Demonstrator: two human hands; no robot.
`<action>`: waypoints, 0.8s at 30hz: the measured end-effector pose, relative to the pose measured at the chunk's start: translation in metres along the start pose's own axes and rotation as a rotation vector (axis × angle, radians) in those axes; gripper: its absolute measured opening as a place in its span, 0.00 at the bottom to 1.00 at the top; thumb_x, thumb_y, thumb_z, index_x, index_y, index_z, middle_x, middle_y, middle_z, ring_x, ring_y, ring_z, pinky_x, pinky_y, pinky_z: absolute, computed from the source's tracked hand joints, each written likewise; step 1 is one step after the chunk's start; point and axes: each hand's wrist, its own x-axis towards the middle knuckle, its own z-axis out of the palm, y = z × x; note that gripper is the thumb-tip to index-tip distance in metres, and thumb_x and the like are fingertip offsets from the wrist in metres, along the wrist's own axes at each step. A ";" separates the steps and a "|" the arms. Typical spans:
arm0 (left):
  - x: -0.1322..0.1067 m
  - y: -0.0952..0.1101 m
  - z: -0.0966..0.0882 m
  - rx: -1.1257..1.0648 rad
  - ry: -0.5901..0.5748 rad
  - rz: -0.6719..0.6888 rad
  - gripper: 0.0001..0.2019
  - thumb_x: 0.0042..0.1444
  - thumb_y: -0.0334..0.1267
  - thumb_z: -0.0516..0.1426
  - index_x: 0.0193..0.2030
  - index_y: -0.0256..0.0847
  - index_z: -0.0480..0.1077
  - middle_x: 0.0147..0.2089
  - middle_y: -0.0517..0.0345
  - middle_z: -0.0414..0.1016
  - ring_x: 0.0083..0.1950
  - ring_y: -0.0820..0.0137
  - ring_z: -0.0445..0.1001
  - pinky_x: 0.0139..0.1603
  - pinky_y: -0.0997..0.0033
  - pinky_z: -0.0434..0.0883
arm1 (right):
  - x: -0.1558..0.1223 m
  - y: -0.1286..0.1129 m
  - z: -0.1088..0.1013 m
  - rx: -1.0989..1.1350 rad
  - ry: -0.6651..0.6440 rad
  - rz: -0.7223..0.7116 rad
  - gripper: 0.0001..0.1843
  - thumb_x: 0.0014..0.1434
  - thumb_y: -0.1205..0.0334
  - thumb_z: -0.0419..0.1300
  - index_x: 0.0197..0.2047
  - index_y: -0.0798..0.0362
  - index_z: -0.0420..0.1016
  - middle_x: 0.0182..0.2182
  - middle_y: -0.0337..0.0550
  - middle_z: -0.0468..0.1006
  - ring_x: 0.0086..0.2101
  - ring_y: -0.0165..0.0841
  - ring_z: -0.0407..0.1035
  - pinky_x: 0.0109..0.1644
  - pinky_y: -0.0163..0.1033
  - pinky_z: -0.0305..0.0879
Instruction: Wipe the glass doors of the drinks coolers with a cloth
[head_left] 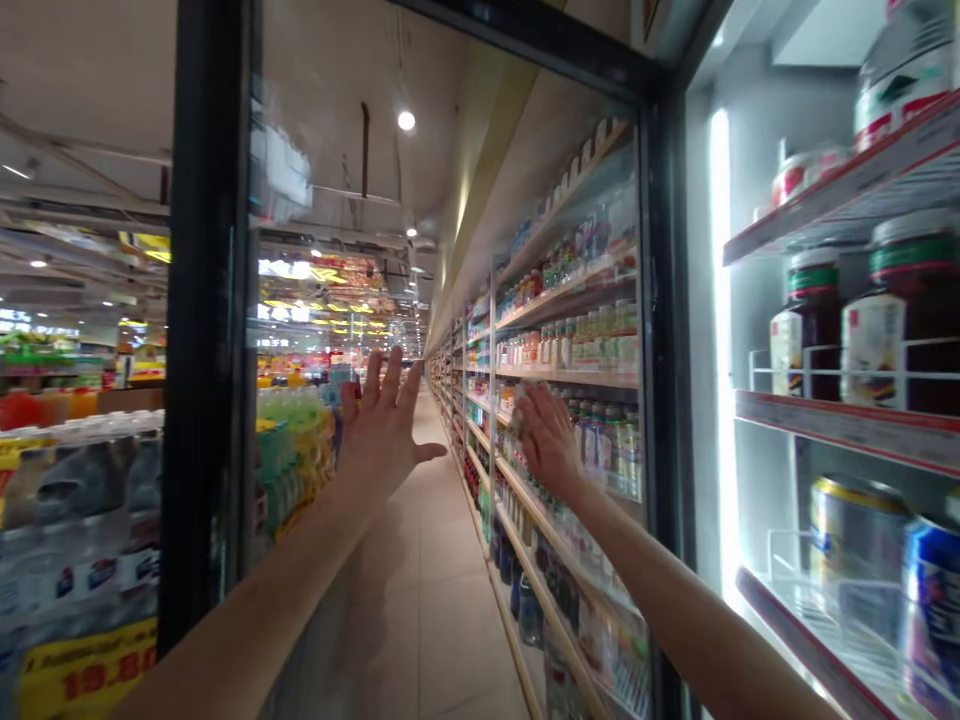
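Observation:
In front of me stands the glass door (450,620) of a drinks cooler, swung open in its black frame. My left hand (382,430) is raised with its fingers spread, its palm turned to the pane and nothing in it. Whether it touches the glass I cannot tell. To the right of it, my right hand (551,440) is against the pane, fingers together over a pale, crumpled cloth (523,408). Only a small edge of the cloth shows beside the fingers, and the rest is hidden under them.
At the right, lit cooler shelves (840,430) hold dark bottles (874,335) and cans (859,540). The black door edge (206,350) rises at the left. Beyond it are stacked bottle packs (90,520) with a yellow price sign (86,670). Through the glass, an aisle runs beside long shelves.

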 end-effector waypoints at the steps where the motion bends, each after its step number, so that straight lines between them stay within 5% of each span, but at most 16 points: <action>1: 0.000 0.001 0.000 -0.001 -0.001 0.002 0.50 0.44 0.53 0.62 0.69 0.40 0.41 0.71 0.44 0.34 0.71 0.49 0.32 0.66 0.40 0.40 | -0.001 0.008 -0.002 -0.018 0.046 0.077 0.29 0.61 0.65 0.44 0.66 0.50 0.49 0.63 0.50 0.57 0.65 0.39 0.44 0.63 0.56 0.52; 5: 0.000 0.004 -0.003 0.007 -0.013 -0.006 0.51 0.43 0.52 0.63 0.69 0.39 0.40 0.71 0.45 0.33 0.71 0.51 0.32 0.66 0.41 0.40 | 0.000 0.028 -0.007 -0.074 0.289 0.410 0.29 0.62 0.65 0.42 0.66 0.55 0.48 0.64 0.56 0.52 0.64 0.43 0.44 0.63 0.62 0.50; 10: -0.001 0.003 -0.001 0.004 0.011 0.000 0.51 0.43 0.54 0.63 0.69 0.40 0.40 0.71 0.46 0.34 0.71 0.52 0.32 0.67 0.42 0.39 | -0.005 -0.025 0.005 0.051 0.019 -0.050 0.31 0.61 0.66 0.45 0.67 0.49 0.45 0.64 0.50 0.56 0.65 0.39 0.43 0.64 0.55 0.53; 12: -0.002 0.002 -0.001 0.013 0.016 0.006 0.51 0.44 0.54 0.62 0.68 0.40 0.41 0.71 0.46 0.34 0.71 0.52 0.33 0.67 0.42 0.40 | -0.008 -0.028 0.004 0.044 -0.012 -0.084 0.31 0.61 0.67 0.46 0.67 0.48 0.45 0.63 0.50 0.58 0.65 0.39 0.45 0.63 0.55 0.54; 18: -0.004 0.005 -0.005 0.018 -0.003 0.016 0.48 0.46 0.54 0.61 0.68 0.39 0.42 0.71 0.46 0.33 0.71 0.52 0.32 0.66 0.42 0.41 | -0.007 0.018 -0.005 -0.079 0.318 0.448 0.29 0.62 0.65 0.43 0.67 0.54 0.47 0.64 0.55 0.53 0.64 0.43 0.46 0.63 0.61 0.52; 20: -0.004 0.005 -0.005 0.014 0.010 0.017 0.49 0.45 0.54 0.61 0.68 0.38 0.42 0.71 0.46 0.34 0.71 0.52 0.33 0.66 0.42 0.40 | -0.006 0.002 0.000 -0.043 0.268 0.345 0.30 0.63 0.65 0.43 0.67 0.52 0.45 0.64 0.54 0.52 0.64 0.43 0.45 0.63 0.59 0.52; 24: -0.004 0.002 -0.003 -0.016 0.027 0.017 0.50 0.42 0.56 0.63 0.68 0.39 0.45 0.71 0.45 0.37 0.71 0.50 0.35 0.66 0.40 0.42 | -0.001 -0.038 0.009 0.062 -0.004 -0.111 0.32 0.62 0.67 0.44 0.68 0.49 0.42 0.64 0.49 0.56 0.65 0.39 0.44 0.64 0.53 0.54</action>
